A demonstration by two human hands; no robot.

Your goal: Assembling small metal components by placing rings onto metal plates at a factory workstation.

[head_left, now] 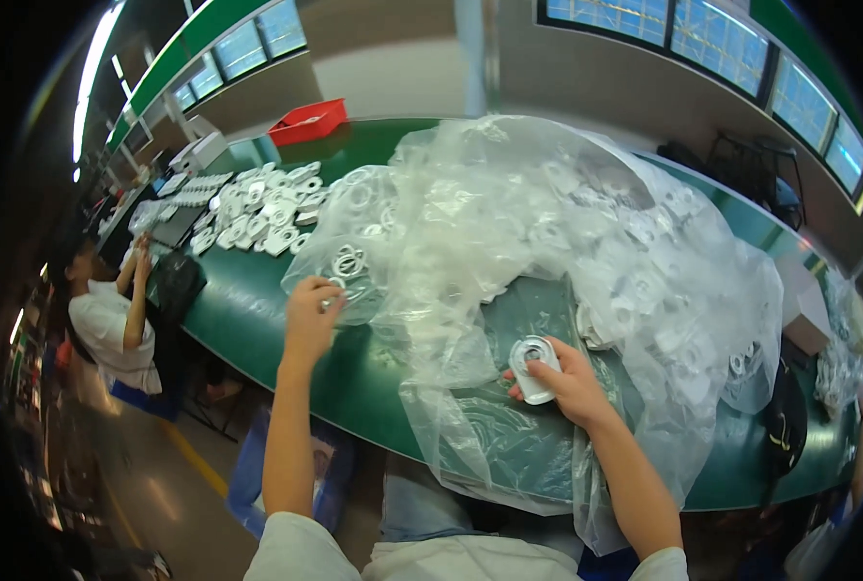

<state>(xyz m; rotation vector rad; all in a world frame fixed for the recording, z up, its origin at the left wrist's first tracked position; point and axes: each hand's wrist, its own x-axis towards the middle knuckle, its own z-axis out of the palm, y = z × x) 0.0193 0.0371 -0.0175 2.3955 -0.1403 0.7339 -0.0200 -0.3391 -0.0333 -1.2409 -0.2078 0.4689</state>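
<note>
A white ringed part (538, 389) is held over the desk (359, 402), partly hidden by the clamped fingers of the right hand (571, 381), while an indistinct pale item (327, 303) is pinched by those of the left hand (310, 312).

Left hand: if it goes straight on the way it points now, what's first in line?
Most likely the clear plastic bag with white rings in it, just beyond the left hand's fingers; the exact gap is unclear.

Glare marks the green tabletop (241, 308); edges curve into blackness.
</note>
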